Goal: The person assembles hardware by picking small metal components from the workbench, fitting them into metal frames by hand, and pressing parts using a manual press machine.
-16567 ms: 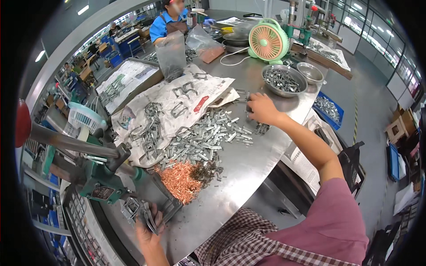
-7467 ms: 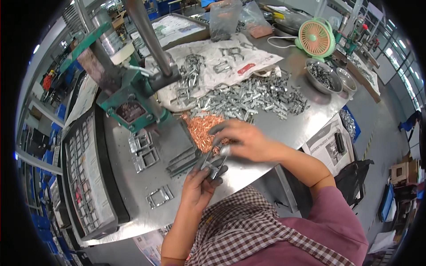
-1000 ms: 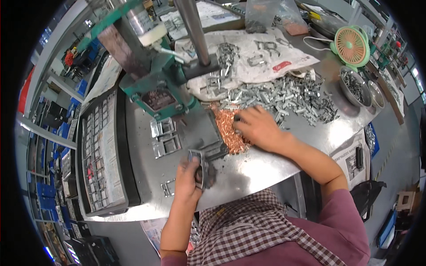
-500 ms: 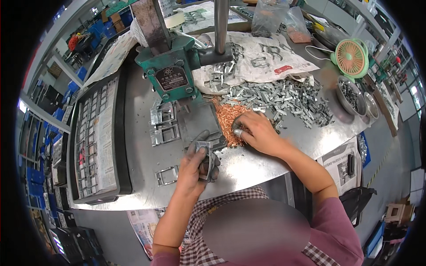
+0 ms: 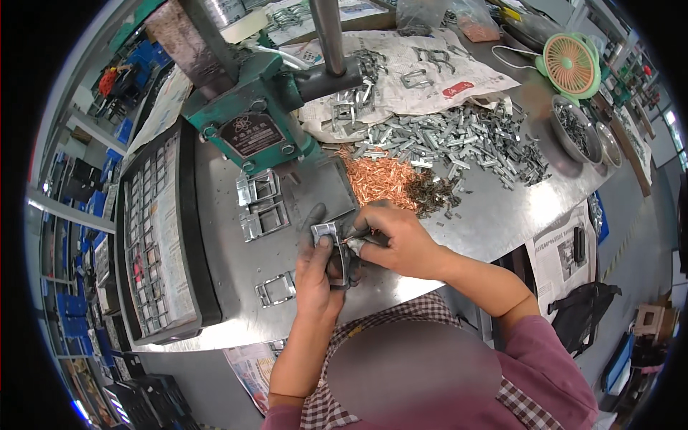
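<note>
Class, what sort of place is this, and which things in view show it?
Most likely a factory workshop: a green machine stands on a metal bench, beside heaps of small copper-coloured pins and loose silvery metal pieces.

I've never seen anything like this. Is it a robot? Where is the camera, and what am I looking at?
No robot here: these are a person's own bare hands. The camera is worn on the head and looks down; its wide fisheye lens bends straight edges.

The left hand holds a small metal frame. The right hand meets it, seemingly pinching a tiny copper-coloured piece, though the fingers partly hide it.

The green machine looks like a press. On the metal table lie copper-coloured pins, darker bits beside them, a spread of silver parts and some loose frames. A black tray on the left holds rows of frames. Farther back stands a small green fan.
</note>
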Available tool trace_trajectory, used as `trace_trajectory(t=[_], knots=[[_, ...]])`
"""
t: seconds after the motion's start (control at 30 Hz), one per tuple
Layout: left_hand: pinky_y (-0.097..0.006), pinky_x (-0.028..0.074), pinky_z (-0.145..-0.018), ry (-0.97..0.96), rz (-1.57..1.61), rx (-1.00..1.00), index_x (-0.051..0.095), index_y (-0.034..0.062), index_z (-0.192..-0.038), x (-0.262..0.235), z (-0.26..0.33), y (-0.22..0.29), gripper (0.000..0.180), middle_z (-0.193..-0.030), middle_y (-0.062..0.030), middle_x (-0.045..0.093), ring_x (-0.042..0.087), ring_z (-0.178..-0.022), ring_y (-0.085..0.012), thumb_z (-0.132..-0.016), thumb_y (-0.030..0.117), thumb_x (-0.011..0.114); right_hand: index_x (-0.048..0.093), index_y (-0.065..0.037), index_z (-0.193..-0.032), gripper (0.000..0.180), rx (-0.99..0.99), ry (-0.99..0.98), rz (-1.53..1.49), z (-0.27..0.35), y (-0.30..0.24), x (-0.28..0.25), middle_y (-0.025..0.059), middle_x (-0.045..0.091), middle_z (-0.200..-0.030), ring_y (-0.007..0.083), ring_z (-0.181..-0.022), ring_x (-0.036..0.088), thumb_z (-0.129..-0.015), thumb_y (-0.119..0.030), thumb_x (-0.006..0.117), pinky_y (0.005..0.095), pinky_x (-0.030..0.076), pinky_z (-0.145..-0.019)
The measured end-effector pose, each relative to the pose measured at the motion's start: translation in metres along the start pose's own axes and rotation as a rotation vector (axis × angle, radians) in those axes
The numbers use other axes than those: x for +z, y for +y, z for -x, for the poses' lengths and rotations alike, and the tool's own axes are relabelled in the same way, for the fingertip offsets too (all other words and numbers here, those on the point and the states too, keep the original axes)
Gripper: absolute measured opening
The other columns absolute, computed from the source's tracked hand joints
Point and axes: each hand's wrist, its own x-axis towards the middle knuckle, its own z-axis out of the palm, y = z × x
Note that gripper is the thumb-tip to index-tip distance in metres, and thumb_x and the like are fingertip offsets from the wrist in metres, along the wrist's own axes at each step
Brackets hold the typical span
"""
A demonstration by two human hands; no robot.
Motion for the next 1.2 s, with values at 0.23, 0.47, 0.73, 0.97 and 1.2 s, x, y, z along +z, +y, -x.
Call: trace_trajectory(t=[0.23,0.47,0.73,0.97,1.2], knots=[[-0.027,0.043,-0.078,0.1,-0.558,0.375,0.033,0.0034,-0.126,-0.005,0.003,-0.009,0.042,-0.115,-0.0117,0.045,0.051,-0.092,-0.018,-0.088,0.013,0.047,0.053,-0.003,-0.081,0.015,-0.266,0.13,0.141,0.001,0.0,0.007,0.0089,0.055,-0.072,0.0276,-0.068,0.054,-0.069,-0.007,0.061,0.0332,0.04,-0.07],[-0.034,0.027,-0.099,-0.158,-1.216,0.542,0.037,0.0045,-0.125,-0.009,-0.011,0.028,0.046,-0.128,-0.0174,0.04,0.037,-0.12,-0.0284,-0.082,0.008,0.051,0.055,0.001,-0.083,0.011,0.3,0.089,-0.582,0.013,0.019,-0.011,0.0035,0.06,-0.079,0.0099,-0.071,0.054,-0.075,-0.007,0.057,0.0235,0.043,-0.064],[-0.036,0.047,-0.053,-0.287,-2.234,0.649,0.04,0.0185,-0.127,0.009,-0.036,0.06,0.056,-0.096,-0.0176,0.056,0.061,-0.062,-0.0273,-0.074,0.006,0.05,0.049,-0.001,-0.077,0.01,0.477,-0.129,-0.719,0.024,0.038,-0.034,0.0059,0.059,-0.08,0.0092,-0.074,0.052,-0.07,-0.004,0.055,0.0232,0.042,-0.064],[-0.033,0.046,-0.049,-0.377,-2.242,0.76,0.036,0.0167,-0.129,0.003,-0.04,0.061,0.063,-0.089,-0.012,0.058,0.058,-0.056,-0.0263,-0.071,0.006,0.056,0.053,-0.003,-0.094,0.027,0.11,-0.177,0.151,-0.006,-0.003,-0.043,0.0131,0.054,-0.078,0.0259,-0.069,0.053,-0.07,-0.011,0.059,0.0335,0.043,-0.067],[-0.039,0.045,-0.055,-0.068,-1.859,0.736,0.054,0.0017,-0.09,-0.015,-0.044,0.056,0.032,-0.083,-0.0154,0.06,0.059,-0.07,-0.0292,-0.066,0.018,0.069,0.051,-0.003,-0.097,0.026,-0.457,-0.183,0.42,-0.055,-0.024,-0.025,0.0164,0.053,-0.096,0.0313,-0.091,0.051,-0.072,-0.009,0.055,0.0377,0.04,-0.078]])
